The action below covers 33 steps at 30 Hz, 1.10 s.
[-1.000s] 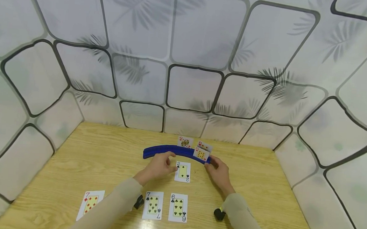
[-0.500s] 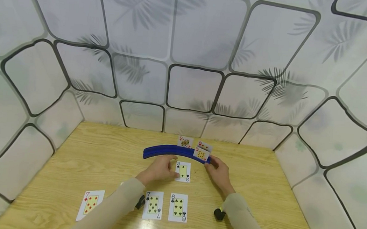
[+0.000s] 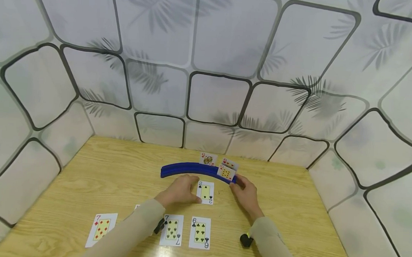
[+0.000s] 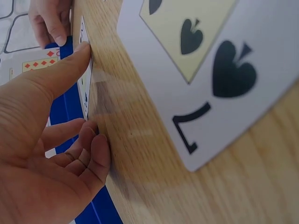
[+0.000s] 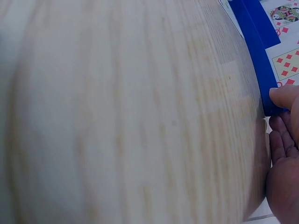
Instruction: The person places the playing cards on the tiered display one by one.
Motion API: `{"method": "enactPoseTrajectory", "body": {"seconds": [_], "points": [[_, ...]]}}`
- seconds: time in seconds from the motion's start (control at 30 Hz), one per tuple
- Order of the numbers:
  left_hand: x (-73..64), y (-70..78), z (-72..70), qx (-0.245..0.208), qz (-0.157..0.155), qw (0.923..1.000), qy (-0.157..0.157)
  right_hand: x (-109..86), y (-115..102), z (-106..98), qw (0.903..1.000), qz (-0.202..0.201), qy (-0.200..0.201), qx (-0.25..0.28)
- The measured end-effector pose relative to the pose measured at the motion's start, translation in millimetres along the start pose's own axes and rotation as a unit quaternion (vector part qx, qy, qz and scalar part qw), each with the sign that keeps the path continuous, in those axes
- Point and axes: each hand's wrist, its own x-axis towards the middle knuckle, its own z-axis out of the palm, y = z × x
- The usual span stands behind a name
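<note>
A two of spades playing card (image 3: 205, 193) lies face up on the table, in front of a curved blue card holder (image 3: 184, 168). My left hand (image 3: 179, 189) spans the card's left side, index finger at the far corner and thumb at the near one. In the left wrist view, the card (image 4: 85, 70) shows at a low angle between thumb (image 4: 63, 72) and index fingertip. My right hand (image 3: 246, 194) grips the holder's right end, its thumb (image 5: 284, 96) on the blue front. Standing in the holder are a queen of diamonds (image 3: 208, 159), a ten of diamonds (image 3: 226, 173) and a partly covered red card (image 3: 230, 163).
Nearer on the wooden table (image 3: 293, 212) lie a seven of spades (image 3: 171, 230), a six of clubs (image 3: 200, 233) and a seven of diamonds (image 3: 101, 230). Another card's corner (image 3: 137, 206) peeks out beside the left sleeve. Patterned walls (image 3: 211, 101) enclose the table.
My left hand has shifted slightly right and nearer, its thumb coming down to the near left corner of the two of spades. The right hand stays on the holder.
</note>
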Motion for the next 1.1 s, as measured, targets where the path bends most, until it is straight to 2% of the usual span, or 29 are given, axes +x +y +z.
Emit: {"method": "enactPoseTrajectory", "body": {"seconds": [0.3,0.6,0.87,1.1], "points": [[-0.4,1.7,-1.1,-0.006,-0.004,1.0,0.001,1.0,2,0,1.0,-0.001,0.002,-0.001],[-0.4,5.4,-2.7,-0.014,-0.031,0.9994,-0.003,1.9,2,1,0.9999,-0.008,0.008,0.002],[0.3,9.6,-4.5,-0.018,-0.038,0.999,-0.014,1.1,4,1,0.9998,-0.014,0.011,-0.006],[1.7,12.7,-7.1,-0.013,-0.052,0.9982,-0.028,1.8,5,1,1.0,-0.004,0.004,-0.001]]}}
